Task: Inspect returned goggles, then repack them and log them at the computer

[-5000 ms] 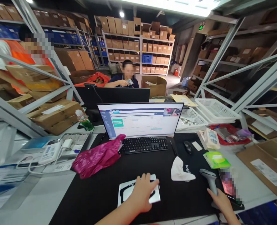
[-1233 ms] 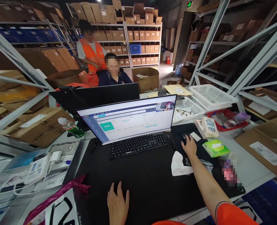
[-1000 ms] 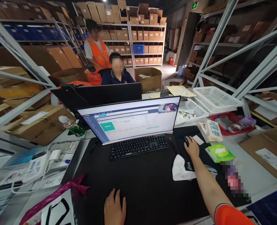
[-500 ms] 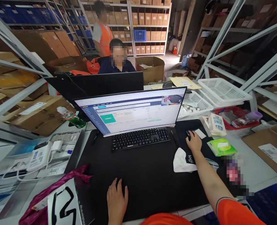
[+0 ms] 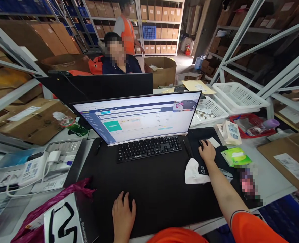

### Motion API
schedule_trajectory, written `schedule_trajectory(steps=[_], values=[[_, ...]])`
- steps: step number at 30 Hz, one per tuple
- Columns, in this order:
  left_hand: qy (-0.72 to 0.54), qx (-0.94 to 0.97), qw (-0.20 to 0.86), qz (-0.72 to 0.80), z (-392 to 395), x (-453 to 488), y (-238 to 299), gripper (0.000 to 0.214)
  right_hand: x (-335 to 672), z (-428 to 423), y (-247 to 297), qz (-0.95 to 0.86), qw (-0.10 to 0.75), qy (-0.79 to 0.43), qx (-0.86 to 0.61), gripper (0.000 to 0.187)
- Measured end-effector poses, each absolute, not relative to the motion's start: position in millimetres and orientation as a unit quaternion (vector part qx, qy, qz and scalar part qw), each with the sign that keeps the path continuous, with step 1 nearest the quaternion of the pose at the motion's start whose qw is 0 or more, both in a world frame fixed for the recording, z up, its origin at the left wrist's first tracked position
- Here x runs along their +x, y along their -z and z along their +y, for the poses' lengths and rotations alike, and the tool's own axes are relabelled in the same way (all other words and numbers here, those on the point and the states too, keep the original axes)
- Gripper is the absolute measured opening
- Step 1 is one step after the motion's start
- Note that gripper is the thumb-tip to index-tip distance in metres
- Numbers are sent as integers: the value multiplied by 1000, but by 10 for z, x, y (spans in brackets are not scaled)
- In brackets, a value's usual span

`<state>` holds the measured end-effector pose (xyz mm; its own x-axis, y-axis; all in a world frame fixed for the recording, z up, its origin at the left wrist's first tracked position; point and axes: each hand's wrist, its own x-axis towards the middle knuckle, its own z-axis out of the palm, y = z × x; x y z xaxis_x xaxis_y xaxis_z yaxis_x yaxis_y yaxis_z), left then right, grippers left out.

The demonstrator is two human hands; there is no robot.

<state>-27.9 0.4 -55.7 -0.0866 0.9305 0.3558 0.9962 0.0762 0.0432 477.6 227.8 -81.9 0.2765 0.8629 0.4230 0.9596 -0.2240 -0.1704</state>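
My right hand (image 5: 207,151) rests over a dark computer mouse (image 5: 201,144), its fingers curled on it, at the right of the desk mat. My left hand (image 5: 124,212) lies flat on the black desk mat (image 5: 149,189), fingers stretched out and holding nothing. Beyond the hands stand a black keyboard (image 5: 149,148) and a lit monitor (image 5: 139,118) with a web page on its screen. A crumpled white cloth (image 5: 193,172) sits left of my right forearm. Left of my left hand is a white and black box (image 5: 63,219) on a purple plastic bag (image 5: 27,222).
A tray of chargers and cables (image 5: 63,168) and a green bottle (image 5: 74,126) are at the left. To the right are a green tissue pack (image 5: 235,157), a red basket (image 5: 263,133) and white baskets (image 5: 238,96). Two people (image 5: 121,65) are behind the second monitor (image 5: 101,86).
My head view has shifted slightly. My hands keep their places on the mouse and mat. The person in the orange vest has moved right, and the seated person leans a little left.
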Motion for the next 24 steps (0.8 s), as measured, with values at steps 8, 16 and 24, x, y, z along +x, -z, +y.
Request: schedule_trajectory(steps=[8, 16, 24], values=[[134, -664, 118, -726, 1, -282, 572, 44, 4774, 2277, 820, -588, 208, 114, -774, 42], [143, -658, 101, -732, -1, -281, 576, 44, 4775, 2269, 823, -586, 219, 113, -772, 43], [133, -664, 112, -727, 1, -276, 564, 44, 4774, 2272, 804, -589, 204, 115, -774, 42]])
